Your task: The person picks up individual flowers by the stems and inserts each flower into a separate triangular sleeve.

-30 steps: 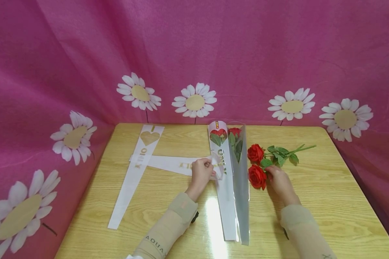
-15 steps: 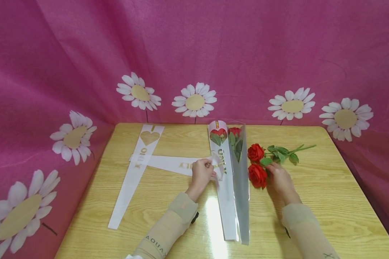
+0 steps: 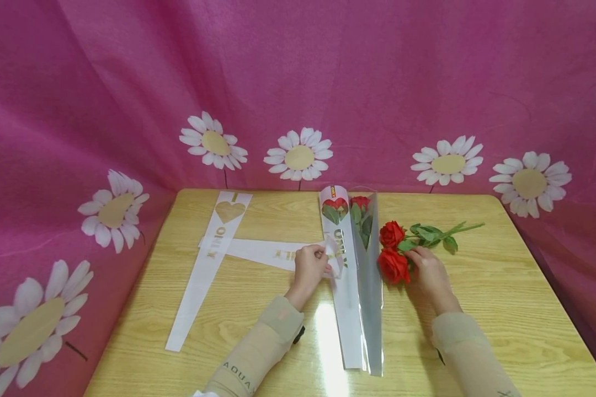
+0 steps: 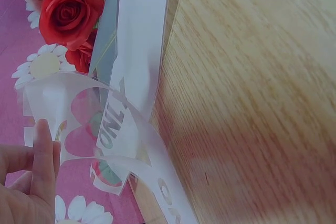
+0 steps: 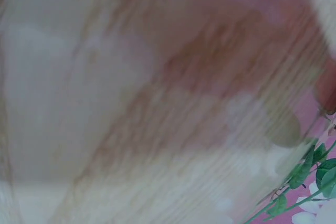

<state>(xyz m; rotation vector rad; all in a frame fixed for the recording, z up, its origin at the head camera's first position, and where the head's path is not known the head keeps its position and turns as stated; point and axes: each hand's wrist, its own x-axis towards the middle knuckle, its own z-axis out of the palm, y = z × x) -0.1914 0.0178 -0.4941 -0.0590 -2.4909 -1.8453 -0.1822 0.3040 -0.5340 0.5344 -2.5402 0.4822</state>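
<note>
My left hand [image 3: 309, 269] pinches the wide end of a white flower sleeve [image 3: 258, 251] printed with gold letters. In the left wrist view this sleeve [image 4: 52, 95] bulges open, showing its clear heart window. My right hand [image 3: 431, 274] holds the stem of a red artificial rose [image 3: 393, 266], just behind the bloom. A second red rose [image 3: 391, 234] lies right behind it, its leafy stem pointing right. The right wrist view shows mostly tabletop, with green leaves [image 5: 302, 171] at its lower right; most of the right hand is out of that view.
Between the hands lie a rose in a white sleeve [image 3: 346, 320] and a rose in a clear and grey sleeve [image 3: 370, 309]. A flat white sleeve [image 3: 193, 298] crosses the held sleeve's narrow end. A pink daisy-print cloth [image 3: 367, 82] hangs around the wooden table [image 3: 516, 309].
The held rose's bloom has shifted slightly left and away from me, and now touches the other rose. My right hand has moved a little farther forward. The left hand stays in place.
</note>
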